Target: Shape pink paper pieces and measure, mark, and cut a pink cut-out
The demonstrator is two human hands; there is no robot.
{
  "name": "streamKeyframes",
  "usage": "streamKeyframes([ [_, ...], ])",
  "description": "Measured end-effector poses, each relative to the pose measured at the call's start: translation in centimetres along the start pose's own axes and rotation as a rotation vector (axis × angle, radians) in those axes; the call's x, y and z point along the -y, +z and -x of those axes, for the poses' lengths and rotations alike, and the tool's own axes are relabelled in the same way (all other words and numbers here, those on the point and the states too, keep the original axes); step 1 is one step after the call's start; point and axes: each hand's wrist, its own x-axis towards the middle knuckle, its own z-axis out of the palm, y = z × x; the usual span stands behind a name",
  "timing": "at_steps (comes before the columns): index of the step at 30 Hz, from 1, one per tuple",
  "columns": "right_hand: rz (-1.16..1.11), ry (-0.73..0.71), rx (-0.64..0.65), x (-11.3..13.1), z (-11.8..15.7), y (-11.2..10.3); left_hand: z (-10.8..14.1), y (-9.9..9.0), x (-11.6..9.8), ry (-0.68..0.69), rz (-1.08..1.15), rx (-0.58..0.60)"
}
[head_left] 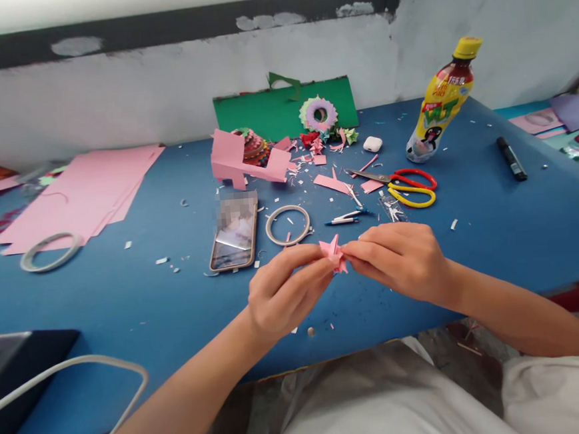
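Observation:
Between my two hands, above the blue table, is a small pink folded paper flower (333,248) with pointed petals. My left hand (292,287) pinches its left and lower side between thumb and fingers. From the right, my right hand (398,262) grips the edge of the same flower with fingertips pressed together. The fingers partly cover it. Just beyond my hands lie a roll of tape (287,208), two pens (343,221) and a pair of scissors (402,185) with red and yellow handles.
A phone (235,231) lies left of the tape. Cut pink paper (249,160), folded paper ornaments (318,114) and scraps are at the back. A yellow-capped bottle (441,101) and a black marker (511,158) stand or lie rightward. Pink sheets (86,186) and another tape roll (28,261) are left.

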Motion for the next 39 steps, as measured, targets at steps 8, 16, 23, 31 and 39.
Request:
streamKeyframes([
  [8, -0.369, 0.257, -0.076, 0.0, -0.6, -0.1, -0.1, 0.0, 0.2, -0.261, 0.218, -0.078],
  [16, -0.305, 0.12, -0.017, -0.2, -0.4, -0.3, -0.3, -0.1, 0.2, -0.135, 0.139, -0.024],
  [23, -0.056, -0.078, 0.036, -0.3, -0.2, -0.6, 0.0, -0.4, -0.1, -0.011, 0.097, 0.101],
  [31, -0.325, 0.169, 0.061, 0.1, -0.5, 0.0, -0.2, 0.1, 0.0, -0.118, 0.185, 0.044],
  [39, -0.319, 0.477, 0.191, -3.9, -0.8, -0.5, -0.1, 0.3, 0.2, -0.408, 0.558, 0.062],
])
